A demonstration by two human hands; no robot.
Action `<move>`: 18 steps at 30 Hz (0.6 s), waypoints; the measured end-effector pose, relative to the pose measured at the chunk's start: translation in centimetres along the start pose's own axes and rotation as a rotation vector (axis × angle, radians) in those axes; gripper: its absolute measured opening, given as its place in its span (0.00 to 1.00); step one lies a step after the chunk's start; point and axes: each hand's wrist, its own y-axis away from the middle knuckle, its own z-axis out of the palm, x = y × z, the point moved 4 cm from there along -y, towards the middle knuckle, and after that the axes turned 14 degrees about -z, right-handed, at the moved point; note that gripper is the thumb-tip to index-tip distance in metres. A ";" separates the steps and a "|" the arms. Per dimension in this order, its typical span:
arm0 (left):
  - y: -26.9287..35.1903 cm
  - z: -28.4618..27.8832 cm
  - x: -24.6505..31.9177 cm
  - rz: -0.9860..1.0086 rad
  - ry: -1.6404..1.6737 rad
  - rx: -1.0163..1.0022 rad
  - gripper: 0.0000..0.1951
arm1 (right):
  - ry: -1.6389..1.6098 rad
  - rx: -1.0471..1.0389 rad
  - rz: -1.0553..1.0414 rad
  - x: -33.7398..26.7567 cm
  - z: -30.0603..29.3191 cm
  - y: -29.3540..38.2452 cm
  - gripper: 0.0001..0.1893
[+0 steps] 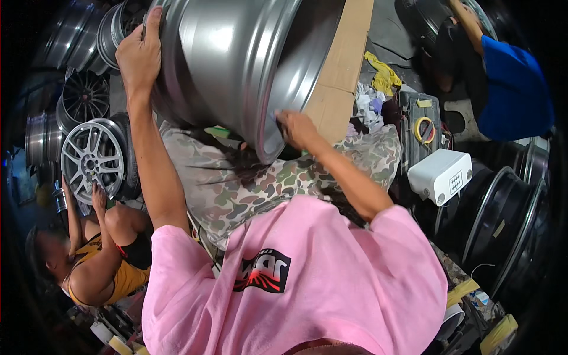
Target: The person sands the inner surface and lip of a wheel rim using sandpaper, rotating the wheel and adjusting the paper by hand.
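Note:
A large silver-grey alloy wheel [222, 57] lies tilted on its side in front of me, its barrel across the top of the view. My left hand [141, 60] grips its left edge, thumb pointing up along the lip. At the wheel's right opening, my right hand [298, 129] has its fingers curled against the inside of the lip; blur hides whether a small pad is under them. Camouflage-patterned cloth [284, 177] covers my lap below the wheel. A bit of green material [217, 132] shows beneath the barrel.
Flattened cardboard [330, 106] lies right of the wheel. Beyond it are rags [369, 104], a dark case [419, 120] with yellow tape [424, 130], and a white box-shaped device [439, 176]. Other wheels [501, 226] stand right. Co-workers sit left [104, 266] and upper right [514, 88].

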 end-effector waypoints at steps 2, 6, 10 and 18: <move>0.5 -0.3 0.5 -0.010 -0.008 0.016 0.32 | -0.040 0.027 -0.043 -2.1 -0.4 1.7 0.13; 0.6 -0.5 1.3 -0.012 -0.013 0.004 0.32 | 0.031 -0.016 0.086 1.4 0.1 -0.8 0.11; -0.1 0.5 0.6 0.006 0.029 -0.036 0.34 | -0.055 -0.018 0.065 2.0 1.2 -1.0 0.11; -0.3 0.3 0.6 -0.020 0.024 -0.029 0.35 | -0.015 0.022 0.123 2.3 0.1 -2.0 0.10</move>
